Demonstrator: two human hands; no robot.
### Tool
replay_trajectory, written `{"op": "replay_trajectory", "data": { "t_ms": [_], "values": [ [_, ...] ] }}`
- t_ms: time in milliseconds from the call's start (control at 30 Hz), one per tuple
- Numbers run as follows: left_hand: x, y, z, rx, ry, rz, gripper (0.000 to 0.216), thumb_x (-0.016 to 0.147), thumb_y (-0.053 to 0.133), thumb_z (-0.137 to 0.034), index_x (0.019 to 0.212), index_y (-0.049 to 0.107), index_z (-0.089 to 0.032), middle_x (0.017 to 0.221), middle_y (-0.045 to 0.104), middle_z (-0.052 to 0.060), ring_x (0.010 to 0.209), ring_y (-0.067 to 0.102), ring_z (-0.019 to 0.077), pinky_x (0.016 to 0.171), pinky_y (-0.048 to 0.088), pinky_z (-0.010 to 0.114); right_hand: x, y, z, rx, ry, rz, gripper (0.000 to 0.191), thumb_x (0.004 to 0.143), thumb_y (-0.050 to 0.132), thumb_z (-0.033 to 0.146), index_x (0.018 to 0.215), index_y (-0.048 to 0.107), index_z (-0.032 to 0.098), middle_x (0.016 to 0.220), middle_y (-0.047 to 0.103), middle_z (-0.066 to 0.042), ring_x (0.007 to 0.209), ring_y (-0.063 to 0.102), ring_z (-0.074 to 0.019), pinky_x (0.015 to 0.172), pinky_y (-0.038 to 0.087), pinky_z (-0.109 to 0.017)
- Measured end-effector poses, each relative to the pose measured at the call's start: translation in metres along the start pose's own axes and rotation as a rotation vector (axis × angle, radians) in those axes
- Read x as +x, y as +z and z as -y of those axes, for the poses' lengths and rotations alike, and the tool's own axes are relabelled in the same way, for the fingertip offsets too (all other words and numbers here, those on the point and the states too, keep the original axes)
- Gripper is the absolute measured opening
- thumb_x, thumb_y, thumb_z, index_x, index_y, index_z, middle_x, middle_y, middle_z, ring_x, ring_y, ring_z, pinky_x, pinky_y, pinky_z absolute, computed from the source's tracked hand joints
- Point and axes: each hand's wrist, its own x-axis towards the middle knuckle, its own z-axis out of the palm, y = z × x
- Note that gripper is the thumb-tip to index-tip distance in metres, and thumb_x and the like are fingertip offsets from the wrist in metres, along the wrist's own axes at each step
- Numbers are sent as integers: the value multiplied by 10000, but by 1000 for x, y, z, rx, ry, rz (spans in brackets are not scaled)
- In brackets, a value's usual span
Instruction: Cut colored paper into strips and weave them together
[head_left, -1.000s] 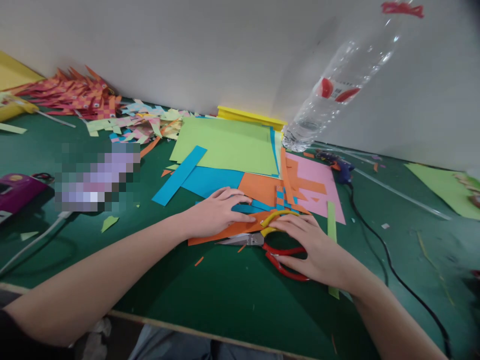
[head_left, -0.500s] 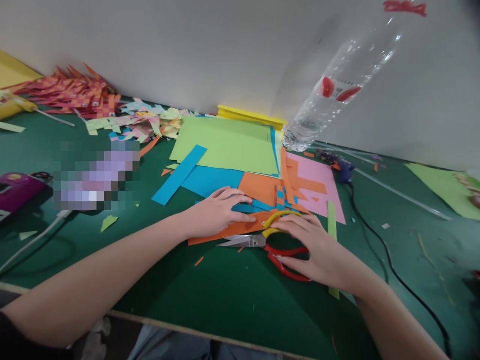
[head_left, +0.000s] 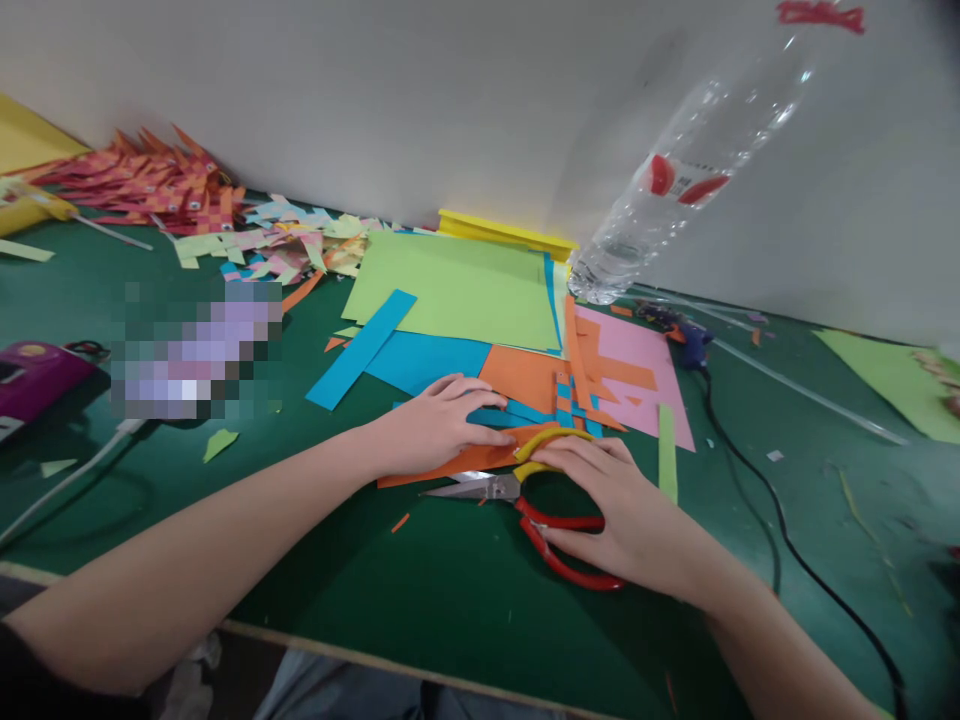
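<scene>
Two hands at centre, over a green desk [head_left: 420,610]. The right hand [head_left: 592,495] has its grip closed about the handles of the scissors [head_left: 496,487], lower centre, blades slightly parted; the left hand [head_left: 431,430], thumb and fingers apart, rests on orange paper [head_left: 480,457] just above them. Done: a blue strip [head_left: 361,350], left of centre, and a pale green strip [head_left: 667,455], right of centre, lie cut; red-orange woven pieces [head_left: 165,190] are heaped at upper left. Seemingly unfinished — a blue-and-orange weave [head_left: 564,393] with loose ends; apparently uncut — the green sheet [head_left: 457,290], upper centre.
</scene>
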Motion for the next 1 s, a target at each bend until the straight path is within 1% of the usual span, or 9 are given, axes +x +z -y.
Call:
{"op": "replay_trajectory", "data": {
  "t_ms": [267,433,600,733,800,867,933,1000],
  "values": [
    [1,-2,-1,-6,-20,25,475,958,443,-73,1319,551,-363,1431,434,61,1370,312,257,1120,272,474,-2,-3,-3,19,-2,28,410,829,614,421,1196,585,239,1223,643,-94,1115,580,-281,948,426,-465],
    [1,-4,-2,-10,-27,38,530,937,460,-48,1354,511,-371,1446,419,52,1375,304,252,1129,260,471,-2,-3,-3,28,6,26,414,814,626,406,1191,591,239,1216,647,-94,1119,579,-286,953,425,-476],
    [2,-4,-3,11,-33,50,565,895,492,-26,1363,499,-344,1455,410,65,1373,312,255,1132,255,470,-1,-3,3,56,15,17,386,827,615,389,1184,572,249,1216,645,-82,1125,573,-278,960,424,-477],
    [1,-1,-5,32,-57,29,549,888,461,-12,1356,493,-298,1452,421,74,1376,313,244,1142,235,474,-1,-2,6,67,16,1,388,812,630,362,1179,573,250,1207,649,-79,1118,577,-278,970,414,-481],
    [2,1,-8,38,-81,9,500,922,435,-44,1372,461,-260,1448,434,74,1385,302,232,1156,206,468,0,-2,6,69,20,3,382,814,629,367,1172,574,246,1206,647,-82,1113,577,-278,959,420,-473],
    [3,3,-12,34,-113,-27,419,982,398,-127,1389,423,-223,1425,467,70,1377,312,215,1166,184,449,0,-1,5,73,22,7,373,819,626,370,1164,570,240,1214,639,-87,1097,578,-273,949,425,-461],
    [4,6,-16,23,-152,-65,377,1021,357,-208,1396,396,-193,1399,497,72,1359,339,208,1164,185,435,0,0,5,75,17,0,374,816,629,364,1162,565,235,1216,634,-89,1085,579,-268,946,425,-454],
    [5,8,-18,9,-190,-98,367,1032,338,-238,1389,392,-173,1383,512,81,1344,360,207,1159,194,428,0,2,6,72,10,-14,382,813,634,357,1166,559,231,1211,635,-89,1085,578,-266,944,424,-446]
  ]
}}
